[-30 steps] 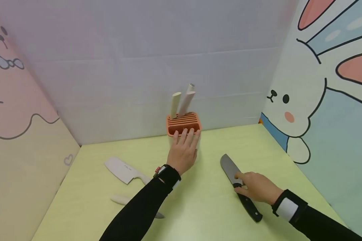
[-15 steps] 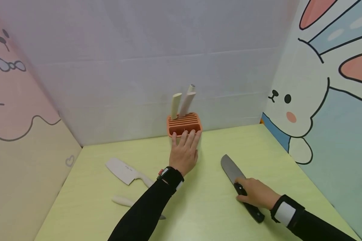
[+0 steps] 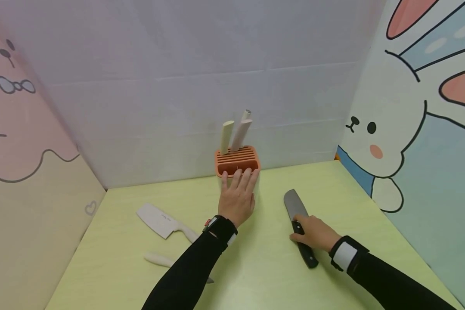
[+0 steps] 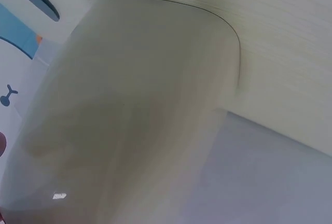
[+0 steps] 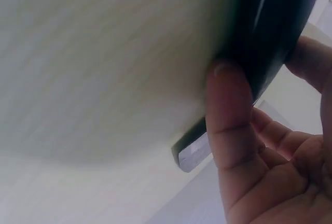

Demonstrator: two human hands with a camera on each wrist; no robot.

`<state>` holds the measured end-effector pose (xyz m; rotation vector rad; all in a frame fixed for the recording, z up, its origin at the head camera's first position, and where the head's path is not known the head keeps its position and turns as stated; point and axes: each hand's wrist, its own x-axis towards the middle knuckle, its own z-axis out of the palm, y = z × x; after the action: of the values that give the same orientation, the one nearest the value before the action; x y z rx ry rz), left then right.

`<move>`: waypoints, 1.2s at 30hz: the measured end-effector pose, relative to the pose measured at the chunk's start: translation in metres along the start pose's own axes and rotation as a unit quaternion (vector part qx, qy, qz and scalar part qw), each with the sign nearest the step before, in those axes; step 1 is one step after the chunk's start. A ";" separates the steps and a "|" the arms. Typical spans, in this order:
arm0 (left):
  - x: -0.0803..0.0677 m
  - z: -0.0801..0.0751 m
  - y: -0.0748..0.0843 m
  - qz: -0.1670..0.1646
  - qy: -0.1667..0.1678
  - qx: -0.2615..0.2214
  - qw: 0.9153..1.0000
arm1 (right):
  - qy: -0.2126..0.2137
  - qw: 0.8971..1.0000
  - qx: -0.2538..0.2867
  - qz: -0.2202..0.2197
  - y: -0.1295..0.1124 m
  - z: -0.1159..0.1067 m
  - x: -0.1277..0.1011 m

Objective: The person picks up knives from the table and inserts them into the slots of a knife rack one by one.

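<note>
In the head view, your left arm reaches toward one o'clock, left hand with fingers straight; your right arm points toward ten o'clock, right hand gripping.

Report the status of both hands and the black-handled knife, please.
Left hand against knife block. Right hand gripping black-handled knife. Cleaver, pale-handled knife off left, partly behind left sleeve.

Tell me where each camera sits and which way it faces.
Head: worn on head, facing forward-down at the yellow table; left hand, right hand, black sleeves show.
Left wrist: on wrist, facing the pale orange-topped knife block; left fingers at left edge.
Right wrist: on wrist, facing the black-handled gray knife; right fingers show.
Head and right wrist share the knife.
</note>
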<state>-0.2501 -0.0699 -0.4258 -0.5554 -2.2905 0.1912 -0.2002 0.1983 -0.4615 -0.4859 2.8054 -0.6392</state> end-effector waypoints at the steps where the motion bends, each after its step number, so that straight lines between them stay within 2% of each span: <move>1: 0.000 0.000 0.000 0.000 -0.001 0.000 1.000 | 0.001 1.000 -0.012 -0.009 -0.001 -0.002 0.002; 3: 0.000 0.000 -0.001 0.003 0.001 -0.001 1.000 | 0.008 0.997 -0.058 -0.043 -0.002 -0.006 0.004; 5: 0.001 0.000 -0.002 0.005 0.006 -0.002 1.000 | 0.021 0.987 -0.123 -0.105 -0.004 -0.012 0.005; 7: 0.001 0.000 -0.003 0.003 0.009 -0.002 1.000 | 0.036 0.964 -0.193 -0.180 -0.004 -0.016 0.008; 9: 0.002 0.000 -0.003 0.001 0.009 -0.001 1.000 | 0.042 0.936 -0.247 -0.249 -0.003 -0.018 0.010; 11: 0.002 0.000 -0.003 -0.001 0.006 -0.002 1.000 | 0.033 0.912 -0.284 -0.294 -0.001 -0.018 0.013; 13: 0.002 -0.001 -0.002 0.001 0.002 -0.007 1.000 | 0.020 0.899 -0.307 -0.312 0.001 -0.017 0.014; 15: 0.003 -0.002 -0.001 0.004 -0.001 -0.009 1.000 | 0.014 0.893 -0.321 -0.314 0.004 -0.015 0.014; 20: 0.003 -0.004 0.000 0.005 -0.006 -0.002 1.000 | 0.017 0.888 -0.334 -0.315 0.007 -0.013 0.016; 26: 0.005 -0.005 0.000 0.006 -0.012 0.005 1.000 | 0.030 0.871 -0.352 -0.341 0.010 -0.016 0.019; 32: 0.008 -0.010 -0.001 0.008 -0.025 -0.008 1.000 | 0.053 0.852 -0.357 -0.379 0.016 -0.013 0.022; 36: 0.009 -0.013 -0.002 0.010 -0.028 -0.014 0.999 | 0.057 0.851 -0.347 -0.390 0.016 -0.010 0.022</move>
<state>-0.2470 -0.0678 -0.4100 -0.5939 -2.3457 0.1863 -0.2274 0.2076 -0.4633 -1.8162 2.7931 0.3139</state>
